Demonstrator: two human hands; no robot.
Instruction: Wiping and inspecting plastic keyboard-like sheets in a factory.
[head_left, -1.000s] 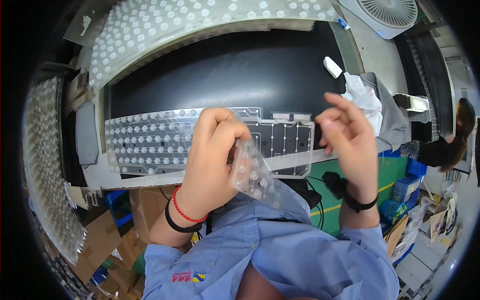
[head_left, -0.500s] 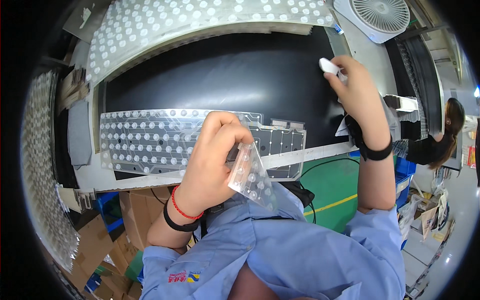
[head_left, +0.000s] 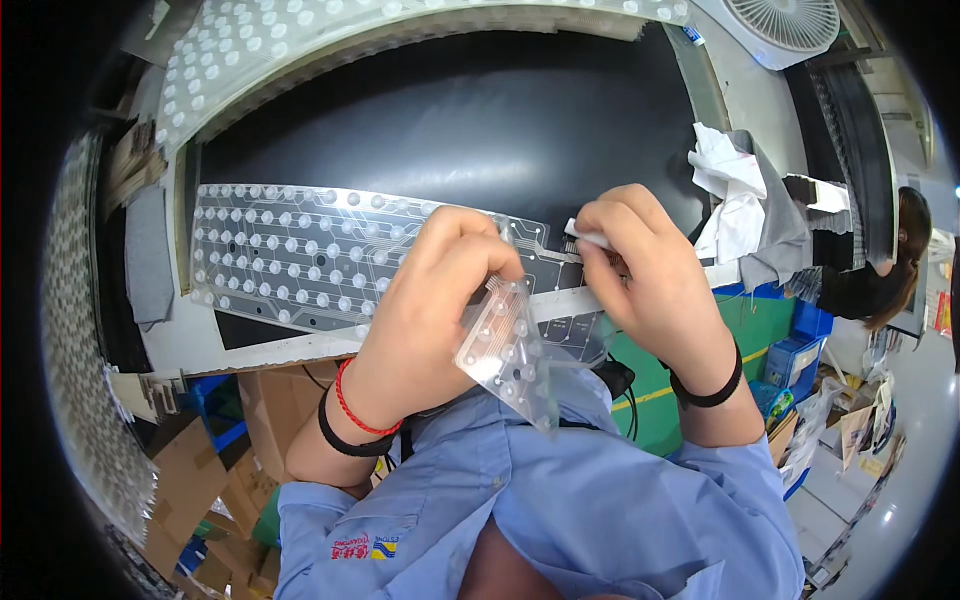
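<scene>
A clear keyboard membrane sheet [head_left: 300, 250] with rows of whitish domes and printed traces lies along the near edge of a black work mat [head_left: 420, 130]. My left hand [head_left: 425, 310] is closed on its upper layer, pinching a part that is folded back toward me. Between the fingers of my right hand [head_left: 650, 275] is a small white block [head_left: 585, 234], held at the striped connector tail of the sheet. Whether the block touches the tail cannot be seen clearly, as my fingers cover part of it.
A stack of dotted sheets [head_left: 250, 45] curves along the far side of the bench. Crumpled white cloth [head_left: 730, 185] lies on the right beside grey cloth [head_left: 780, 215]. A white fan [head_left: 785, 25] stands at the far right. Cardboard boxes [head_left: 290, 425] sit below on the left.
My right hand has come from the far right, by the white cloth, to the membrane's connector tail, carrying the white block. My left hand keeps its pinch on the folded layer.
</scene>
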